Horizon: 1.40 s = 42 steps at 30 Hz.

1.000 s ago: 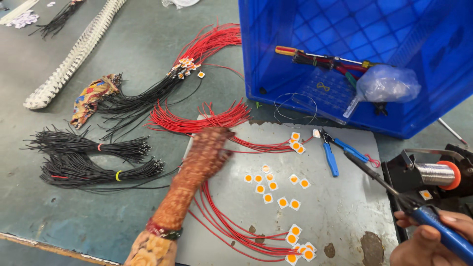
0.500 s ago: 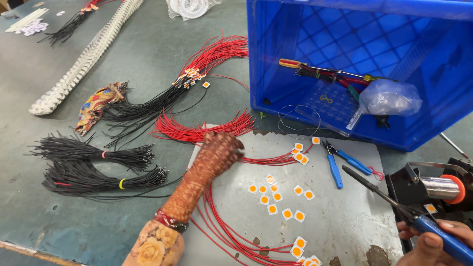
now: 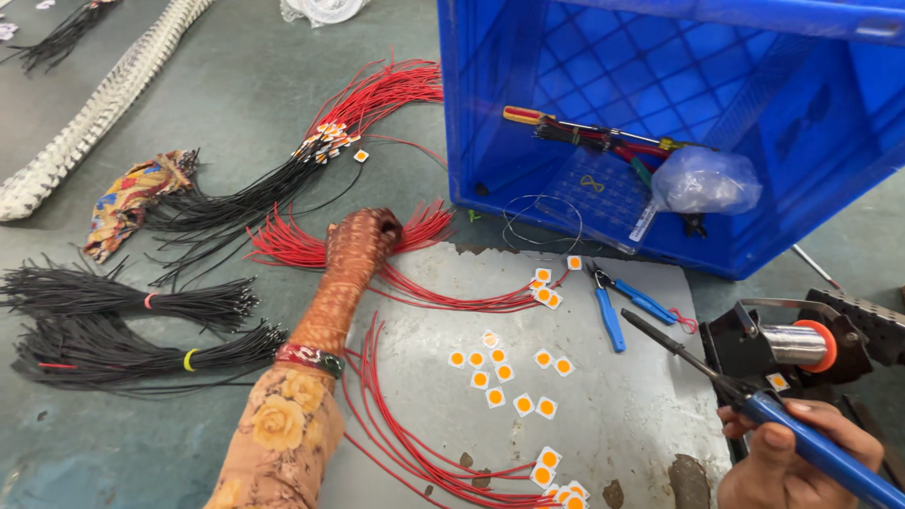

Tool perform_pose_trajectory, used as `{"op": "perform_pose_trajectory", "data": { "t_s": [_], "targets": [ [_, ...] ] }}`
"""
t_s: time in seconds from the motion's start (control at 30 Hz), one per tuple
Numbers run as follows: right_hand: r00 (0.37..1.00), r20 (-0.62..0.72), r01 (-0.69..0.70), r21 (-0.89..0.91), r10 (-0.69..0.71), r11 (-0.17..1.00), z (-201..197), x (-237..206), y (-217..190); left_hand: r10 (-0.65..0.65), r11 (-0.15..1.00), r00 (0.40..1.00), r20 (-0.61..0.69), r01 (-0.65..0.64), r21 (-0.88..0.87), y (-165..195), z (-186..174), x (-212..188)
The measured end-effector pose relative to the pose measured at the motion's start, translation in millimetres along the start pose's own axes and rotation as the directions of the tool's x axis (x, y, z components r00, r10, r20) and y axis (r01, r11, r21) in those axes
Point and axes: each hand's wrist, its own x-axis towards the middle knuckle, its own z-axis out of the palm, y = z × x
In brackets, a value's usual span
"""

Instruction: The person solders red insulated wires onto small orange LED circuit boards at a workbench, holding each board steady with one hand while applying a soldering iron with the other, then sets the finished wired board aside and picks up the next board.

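Note:
My left hand (image 3: 363, 240) reaches forward and closes on a fan-shaped bunch of red wires (image 3: 292, 247) lying on the table. My right hand (image 3: 792, 462) at the lower right grips a blue-handled soldering iron (image 3: 716, 377), its dark tip pointing up-left over the grey work plate (image 3: 613, 424). Several small white squares with orange centres (image 3: 500, 372) are scattered on the plate. More red wires (image 3: 415, 452) curve across its front, some ending in those squares.
A blue plastic crate (image 3: 679, 104) with tools and a clear bag stands at the back right. Blue-handled pliers (image 3: 613, 306) lie on the plate. A solder spool on a black stand (image 3: 801, 344) is at right. Black wire bundles (image 3: 123, 325) lie left.
My left hand has moved forward from the plate's near edge to the red wire bunch and closed on it. The right hand with the soldering iron has stayed in place.

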Motion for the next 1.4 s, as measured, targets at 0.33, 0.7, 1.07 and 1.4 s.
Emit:
{"op": "perform_pose_trajectory", "data": {
  "t_s": [0.33, 0.7, 1.07, 1.4],
  "targets": [
    [0.998, 0.062, -0.034, 0.022, 0.033, 0.999, 17.7, 11.3, -36.1, 0.045, 0.578, 0.778, -0.626, -0.531, -0.619, -10.6, -30.5, 6.4],
    [0.997, 0.065, -0.036, 0.052, 0.032, 0.998, 17.2, 14.4, -38.5, -0.31, 0.223, 0.655, -0.689, -0.654, -0.722, -69.3, -178.9, -28.9],
    [0.992, 0.123, -0.061, 0.162, 0.041, 0.985, 14.4, 23.7, -38.6, 0.33, 0.727, 0.928, 0.174, -0.132, -0.674, 66.0, 5.6, -237.1],
    [0.97, 0.234, 0.032, 0.117, -0.059, 0.993, 47.9, 42.4, -76.6, 0.417, 0.776, 0.909, -0.03, -0.373, -0.509, 69.1, -11.1, -236.4]
  ]
}}
